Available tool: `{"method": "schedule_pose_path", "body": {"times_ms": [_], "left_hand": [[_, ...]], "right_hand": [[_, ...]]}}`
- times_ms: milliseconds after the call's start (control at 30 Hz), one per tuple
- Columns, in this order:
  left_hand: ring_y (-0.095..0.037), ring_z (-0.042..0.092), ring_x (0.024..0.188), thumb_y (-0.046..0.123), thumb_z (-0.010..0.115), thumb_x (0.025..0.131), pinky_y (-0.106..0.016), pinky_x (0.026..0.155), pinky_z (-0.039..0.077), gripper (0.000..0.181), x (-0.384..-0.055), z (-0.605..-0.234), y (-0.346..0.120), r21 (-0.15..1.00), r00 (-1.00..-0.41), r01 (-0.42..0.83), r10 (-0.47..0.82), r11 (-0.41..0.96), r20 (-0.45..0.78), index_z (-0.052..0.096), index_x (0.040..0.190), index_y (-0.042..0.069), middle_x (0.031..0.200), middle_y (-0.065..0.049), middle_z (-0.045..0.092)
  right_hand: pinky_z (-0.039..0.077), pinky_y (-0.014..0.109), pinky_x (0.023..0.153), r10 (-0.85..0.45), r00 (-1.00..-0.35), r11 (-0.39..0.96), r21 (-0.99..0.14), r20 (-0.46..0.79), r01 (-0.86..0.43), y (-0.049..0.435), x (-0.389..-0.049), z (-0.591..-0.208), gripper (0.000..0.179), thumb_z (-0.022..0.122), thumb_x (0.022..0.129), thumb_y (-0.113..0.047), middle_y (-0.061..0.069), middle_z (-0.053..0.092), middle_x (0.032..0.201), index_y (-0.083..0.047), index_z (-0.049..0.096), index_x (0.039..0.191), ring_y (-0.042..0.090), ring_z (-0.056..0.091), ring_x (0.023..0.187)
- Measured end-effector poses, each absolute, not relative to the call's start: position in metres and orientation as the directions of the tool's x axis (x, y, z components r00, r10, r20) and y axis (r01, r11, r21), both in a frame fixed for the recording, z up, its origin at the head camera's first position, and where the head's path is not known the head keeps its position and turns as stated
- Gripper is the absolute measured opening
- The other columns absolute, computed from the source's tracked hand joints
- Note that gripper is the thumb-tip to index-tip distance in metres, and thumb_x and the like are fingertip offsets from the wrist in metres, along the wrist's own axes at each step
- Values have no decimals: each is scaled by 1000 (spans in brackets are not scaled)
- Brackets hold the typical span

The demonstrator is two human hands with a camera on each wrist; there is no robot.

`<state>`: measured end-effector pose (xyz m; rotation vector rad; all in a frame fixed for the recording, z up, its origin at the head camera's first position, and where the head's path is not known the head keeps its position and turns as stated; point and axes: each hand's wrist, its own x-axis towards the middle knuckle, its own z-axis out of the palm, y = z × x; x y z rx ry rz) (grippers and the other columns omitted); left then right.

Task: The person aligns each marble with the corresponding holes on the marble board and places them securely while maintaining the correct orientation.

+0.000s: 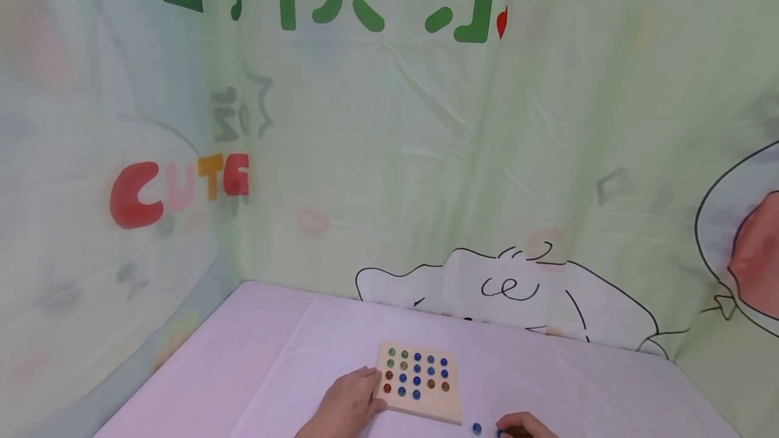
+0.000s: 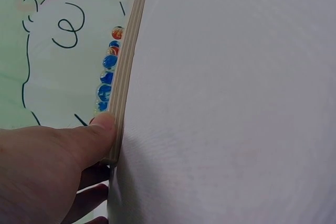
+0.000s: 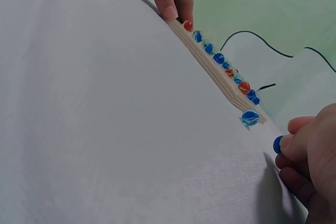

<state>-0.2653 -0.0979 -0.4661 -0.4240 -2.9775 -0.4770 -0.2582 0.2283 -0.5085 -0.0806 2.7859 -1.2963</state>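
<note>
A square wooden board [image 1: 426, 409] lies flat, glass marbles sitting in rows on its top. Green ones fill the far left corner, with blue [image 1: 416, 380] and reddish-brown ones [image 1: 445, 386] around. My left hand [image 1: 348, 401] holds the board's left near corner, thumb against the near edge [image 2: 122, 77]. Off the board's near right corner, a loose blue swirled marble [image 3: 250, 117] rests on the cloth. My right hand [image 3: 315, 156] pinches a dark blue marble [image 3: 277, 144] between thumb and finger, to the right of that loose one.
A pale cloth [image 1: 274, 357] covers the table. Behind and at the left hang printed curtains [image 1: 365, 154] with lettering and cartoon outlines, meeting the table's far and left edges.
</note>
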Motion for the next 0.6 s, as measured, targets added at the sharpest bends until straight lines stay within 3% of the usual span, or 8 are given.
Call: {"method": "schedule_pose_path", "body": {"times_ms": [600], "left_hand": [[-19,65,119,41,72,87,-36,97,56,52,-264,-466,-97,268,-957,282,248,921,153,64,128,9,125,-5,69]], "right_hand": [[60,36,71,17,-994,642,-761,-107,93,208,-265,-493,13,62,95,-8,3,68,97,-3,63,107,17,62,82]]}}
